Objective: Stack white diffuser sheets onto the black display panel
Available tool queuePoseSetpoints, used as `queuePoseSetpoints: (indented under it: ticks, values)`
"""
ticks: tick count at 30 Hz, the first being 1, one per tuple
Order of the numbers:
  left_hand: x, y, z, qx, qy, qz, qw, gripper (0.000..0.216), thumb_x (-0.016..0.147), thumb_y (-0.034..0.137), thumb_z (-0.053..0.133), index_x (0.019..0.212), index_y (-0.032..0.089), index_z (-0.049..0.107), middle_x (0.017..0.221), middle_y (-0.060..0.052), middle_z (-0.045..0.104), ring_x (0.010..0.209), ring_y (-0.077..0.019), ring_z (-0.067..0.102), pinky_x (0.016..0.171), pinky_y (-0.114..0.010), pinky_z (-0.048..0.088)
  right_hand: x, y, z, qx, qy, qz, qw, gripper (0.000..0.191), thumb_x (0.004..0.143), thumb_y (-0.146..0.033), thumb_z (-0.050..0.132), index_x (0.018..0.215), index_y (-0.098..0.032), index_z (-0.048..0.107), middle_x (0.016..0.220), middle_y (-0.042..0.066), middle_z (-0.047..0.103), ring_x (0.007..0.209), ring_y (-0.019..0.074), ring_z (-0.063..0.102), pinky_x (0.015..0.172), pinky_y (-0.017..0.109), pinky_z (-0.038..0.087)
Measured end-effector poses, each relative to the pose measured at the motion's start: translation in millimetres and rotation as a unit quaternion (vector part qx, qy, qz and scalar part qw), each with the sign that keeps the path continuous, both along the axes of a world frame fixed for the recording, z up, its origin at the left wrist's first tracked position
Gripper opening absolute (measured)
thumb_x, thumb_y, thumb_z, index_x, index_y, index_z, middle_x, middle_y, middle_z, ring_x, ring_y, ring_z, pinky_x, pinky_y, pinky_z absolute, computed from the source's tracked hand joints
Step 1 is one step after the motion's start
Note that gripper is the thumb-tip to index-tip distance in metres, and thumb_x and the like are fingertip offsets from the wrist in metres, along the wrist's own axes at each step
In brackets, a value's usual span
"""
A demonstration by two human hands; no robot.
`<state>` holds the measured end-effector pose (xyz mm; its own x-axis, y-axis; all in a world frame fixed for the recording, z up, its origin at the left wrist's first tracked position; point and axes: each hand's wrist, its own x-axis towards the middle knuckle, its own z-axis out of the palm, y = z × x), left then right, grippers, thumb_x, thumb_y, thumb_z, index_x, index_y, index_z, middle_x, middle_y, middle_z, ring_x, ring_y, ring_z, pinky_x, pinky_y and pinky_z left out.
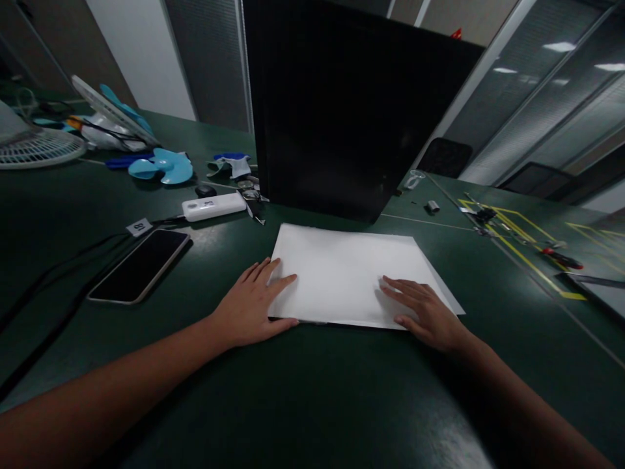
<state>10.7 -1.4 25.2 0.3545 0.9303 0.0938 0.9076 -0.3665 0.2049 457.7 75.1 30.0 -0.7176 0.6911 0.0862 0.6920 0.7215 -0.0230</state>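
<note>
A white sheet of paper [342,270] lies flat on the dark green table [312,397] in front of me. My left hand [251,303] rests at its near left corner, fingers stretched out flat, fingertips on the paper's edge and thumb along its front edge. My right hand [424,312] lies flat on the sheet's near right part, fingers spread and pointing left. Neither hand holds anything.
A big black panel [342,111] stands upright right behind the paper. To the left lie a black phone [139,266], a white power bank [213,206], cables and blue fan parts [163,167]. At right are yellow tape lines [532,257] and small tools.
</note>
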Motion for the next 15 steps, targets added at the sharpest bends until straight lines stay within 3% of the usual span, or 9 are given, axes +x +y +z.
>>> queuePoseSetpoints:
  ticks: [2,4,6,11,15]
  values:
    - [1,0,-0.2,0.000,0.006,0.000,1.000,0.088,0.088,0.079,0.059,0.158,0.027,0.048,0.171,-0.016,0.030,0.154,-0.0481,0.030,0.124,-0.064,0.027,16,10,-2.9,0.055,0.009,-0.123,0.991,0.065,0.103,-0.056,0.043,0.159,-0.023,0.051,0.161,0.011,0.047,0.144,0.0342,0.049,0.114,0.056,0.043]
    - [0,0,-1.4,0.005,0.008,-0.002,1.000,0.087,0.089,0.076,0.060,0.158,0.025,0.048,0.171,-0.017,0.030,0.155,-0.0477,0.030,0.125,-0.064,0.027,36,19,-5.8,0.099,0.002,-0.277,0.956,0.074,0.102,-0.062,0.039,0.153,-0.011,0.057,0.152,0.021,0.056,0.137,0.0395,0.055,0.111,0.059,0.044]
    - [0,0,-3.2,0.015,0.004,-0.006,1.000,0.084,0.091,0.073,0.059,0.158,0.025,0.047,0.172,-0.016,0.030,0.155,-0.0468,0.031,0.125,-0.064,0.027,55,26,-7.5,0.093,-0.016,-0.379,0.921,0.082,0.100,-0.068,0.038,0.148,-0.005,0.060,0.139,0.026,0.064,0.124,0.0424,0.062,0.103,0.059,0.049]
    - [-2,0,-5.2,0.032,0.004,-0.015,0.999,0.080,0.093,0.068,0.059,0.158,0.023,0.047,0.171,-0.017,0.031,0.154,-0.0455,0.033,0.124,-0.063,0.028,73,29,-5.6,0.049,0.033,-0.423,0.904,0.075,0.093,-0.069,0.051,0.143,-0.015,0.065,0.122,0.017,0.074,0.101,0.0343,0.070,0.088,0.049,0.055]
    - [-2,0,-4.8,0.035,0.013,-0.014,0.999,0.080,0.095,0.065,0.057,0.159,0.018,0.045,0.170,-0.021,0.032,0.154,-0.0436,0.034,0.125,-0.060,0.028,66,28,0.3,0.077,0.108,-0.416,0.900,0.066,0.088,-0.061,0.061,0.140,-0.021,0.068,0.115,0.011,0.075,0.086,0.0248,0.069,0.082,0.041,0.054]
